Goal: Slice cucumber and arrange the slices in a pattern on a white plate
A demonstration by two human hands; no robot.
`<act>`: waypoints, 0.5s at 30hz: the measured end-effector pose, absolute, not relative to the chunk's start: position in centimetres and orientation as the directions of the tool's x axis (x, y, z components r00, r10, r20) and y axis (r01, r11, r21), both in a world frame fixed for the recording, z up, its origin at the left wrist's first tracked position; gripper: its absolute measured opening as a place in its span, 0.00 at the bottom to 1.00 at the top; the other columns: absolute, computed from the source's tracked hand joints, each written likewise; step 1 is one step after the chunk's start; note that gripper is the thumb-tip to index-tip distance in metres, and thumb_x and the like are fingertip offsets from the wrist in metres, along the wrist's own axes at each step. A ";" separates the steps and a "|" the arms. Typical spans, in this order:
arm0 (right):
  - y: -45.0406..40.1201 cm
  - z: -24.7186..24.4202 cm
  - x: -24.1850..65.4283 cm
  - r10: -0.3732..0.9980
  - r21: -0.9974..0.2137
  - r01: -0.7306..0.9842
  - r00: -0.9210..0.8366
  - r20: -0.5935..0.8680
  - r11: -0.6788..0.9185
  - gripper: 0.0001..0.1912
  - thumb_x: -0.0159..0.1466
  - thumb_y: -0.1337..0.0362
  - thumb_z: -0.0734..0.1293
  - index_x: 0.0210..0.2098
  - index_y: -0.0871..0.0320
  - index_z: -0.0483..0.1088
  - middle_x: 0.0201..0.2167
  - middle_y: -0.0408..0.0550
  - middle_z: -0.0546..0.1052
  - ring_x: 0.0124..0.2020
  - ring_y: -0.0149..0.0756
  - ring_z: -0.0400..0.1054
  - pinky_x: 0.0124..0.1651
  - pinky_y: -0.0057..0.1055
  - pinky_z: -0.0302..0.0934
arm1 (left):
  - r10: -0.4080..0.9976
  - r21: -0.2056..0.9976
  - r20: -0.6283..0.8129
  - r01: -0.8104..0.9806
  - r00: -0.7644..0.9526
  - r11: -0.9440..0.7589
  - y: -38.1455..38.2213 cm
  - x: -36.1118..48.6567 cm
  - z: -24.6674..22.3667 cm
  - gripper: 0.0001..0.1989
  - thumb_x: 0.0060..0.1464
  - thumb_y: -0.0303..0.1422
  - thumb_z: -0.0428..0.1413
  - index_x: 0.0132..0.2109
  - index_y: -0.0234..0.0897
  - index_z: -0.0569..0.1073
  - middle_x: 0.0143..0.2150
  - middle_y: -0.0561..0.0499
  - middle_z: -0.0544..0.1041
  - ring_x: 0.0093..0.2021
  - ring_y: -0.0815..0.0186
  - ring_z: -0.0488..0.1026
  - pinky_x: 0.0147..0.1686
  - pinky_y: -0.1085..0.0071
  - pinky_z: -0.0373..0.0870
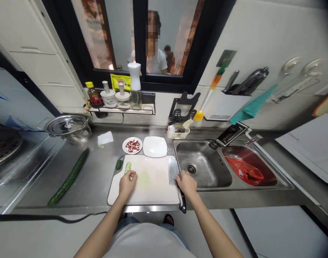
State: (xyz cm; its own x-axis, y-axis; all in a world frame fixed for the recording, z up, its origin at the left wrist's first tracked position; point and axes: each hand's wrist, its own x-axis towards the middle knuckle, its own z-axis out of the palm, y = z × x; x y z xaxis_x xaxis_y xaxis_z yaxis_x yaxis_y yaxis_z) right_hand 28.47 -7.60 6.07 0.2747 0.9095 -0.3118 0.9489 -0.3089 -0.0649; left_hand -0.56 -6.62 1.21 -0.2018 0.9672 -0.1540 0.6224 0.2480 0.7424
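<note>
My left hand [127, 182] is on the left half of the white cutting board [153, 197], fingers curled together at the near end of a short row of cucumber slices [128, 166]. What lies under those fingertips is partly hidden. At the board's right edge my right hand [188, 183] grips a kitchen knife [173, 168] by the near part of its broad blade. The blade lies flat on the board, and its black handle sticks out below the hand, past the near corner. A dark green cucumber end [119, 165] lies at the board's handle slot.
A whole cucumber [69, 178] lies on the steel counter at left. Behind the board stand a plate of red pieces [132, 146] and a white plate [154, 146]. A lidded pot [69, 129] stands back left. The sink [204, 165] is right, with a red bag [246, 172].
</note>
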 end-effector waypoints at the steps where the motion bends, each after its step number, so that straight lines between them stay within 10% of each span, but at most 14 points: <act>1: -6.9 6.2 28.5 0.917 -0.079 0.950 0.268 -0.294 -0.303 0.19 0.66 0.54 0.56 0.47 0.59 0.68 0.47 0.60 0.73 0.45 0.43 0.71 0.41 0.32 0.59 | 0.965 0.757 -0.166 0.600 -0.204 0.257 -5.9 -0.1 1.1 0.11 0.52 0.35 0.52 0.41 0.38 0.75 0.35 0.50 0.78 0.34 0.65 0.73 0.35 0.74 0.63; 15: 5.6 5.6 26.9 0.929 -0.140 0.943 0.256 -0.267 -0.300 0.18 0.65 0.60 0.59 0.47 0.63 0.72 0.50 0.62 0.73 0.51 0.47 0.65 0.46 0.33 0.56 | 0.890 0.686 -0.419 0.580 -0.178 0.439 5.9 4.4 1.1 0.19 0.53 0.38 0.52 0.49 0.32 0.71 0.30 0.48 0.79 0.36 0.61 0.76 0.35 0.71 0.64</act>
State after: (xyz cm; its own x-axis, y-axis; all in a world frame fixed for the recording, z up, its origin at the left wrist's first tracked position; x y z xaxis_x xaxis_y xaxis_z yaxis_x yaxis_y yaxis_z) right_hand 26.91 5.58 5.57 0.2560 0.9292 -0.2667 0.9435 -0.3003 -0.1405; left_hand 4.39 5.89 1.11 -0.1785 0.8902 -0.4192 0.5803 0.4393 0.6857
